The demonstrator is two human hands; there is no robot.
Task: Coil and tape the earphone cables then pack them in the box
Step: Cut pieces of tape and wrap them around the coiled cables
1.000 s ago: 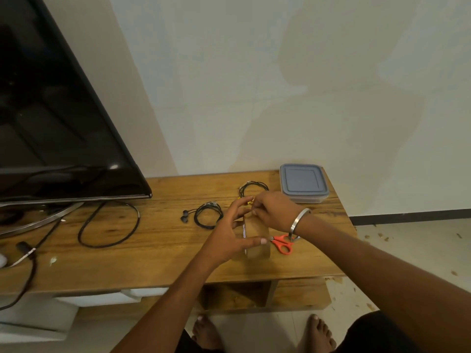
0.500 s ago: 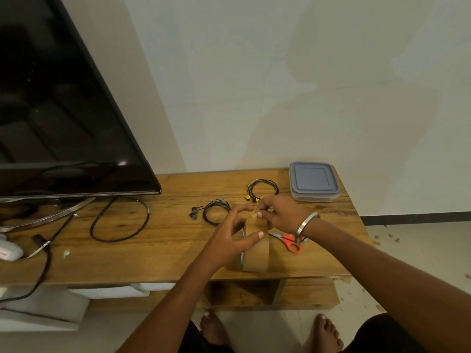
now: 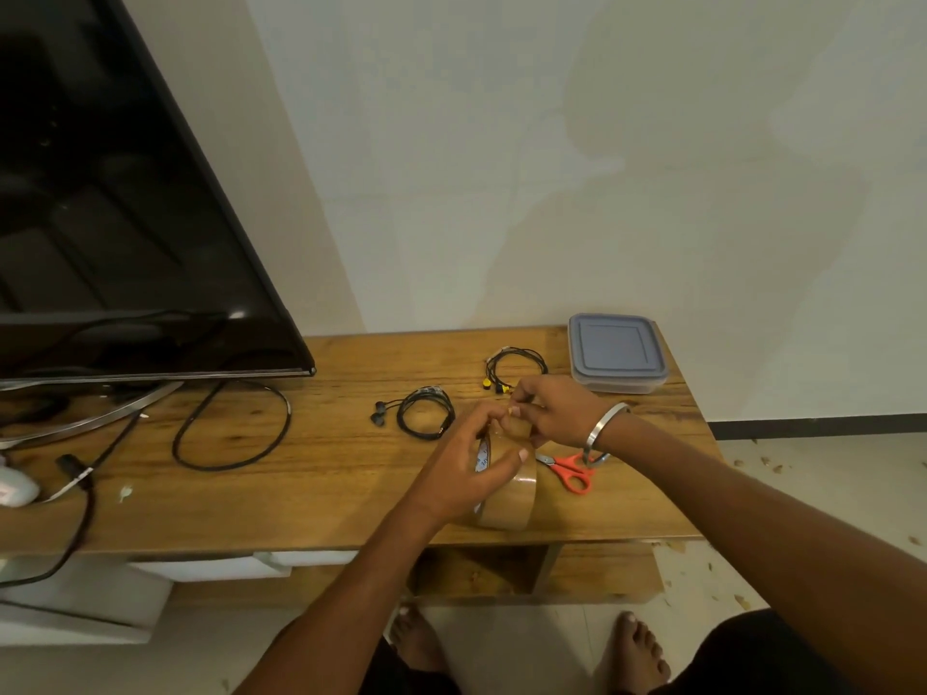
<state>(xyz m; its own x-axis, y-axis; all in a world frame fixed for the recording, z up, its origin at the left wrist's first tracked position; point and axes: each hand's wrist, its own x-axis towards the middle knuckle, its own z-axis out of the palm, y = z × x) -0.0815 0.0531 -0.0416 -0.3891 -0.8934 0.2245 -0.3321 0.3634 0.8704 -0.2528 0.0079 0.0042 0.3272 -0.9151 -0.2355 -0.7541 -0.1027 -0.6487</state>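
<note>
at frame centre, left hand [image 3: 464, 476] grips an upright brown tape roll [image 3: 511, 499] on the wooden table [image 3: 311, 474]; right hand [image 3: 554, 411] pinches its loose end. two coiled earphones [image 3: 426, 418] lie behind; the lidded box [image 3: 617, 353], contents hidden, sits right against the white wall [image 3: 552, 168].

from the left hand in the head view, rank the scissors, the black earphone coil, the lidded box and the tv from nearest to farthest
Measured from the left hand, whose grip is on the tape roll:
1. Scissors, just to its right on the table.
2. Black earphone coil, just beyond it, slightly left. These two are nearly too close to call.
3. Lidded box, at the far right corner.
4. TV, far left.
</note>
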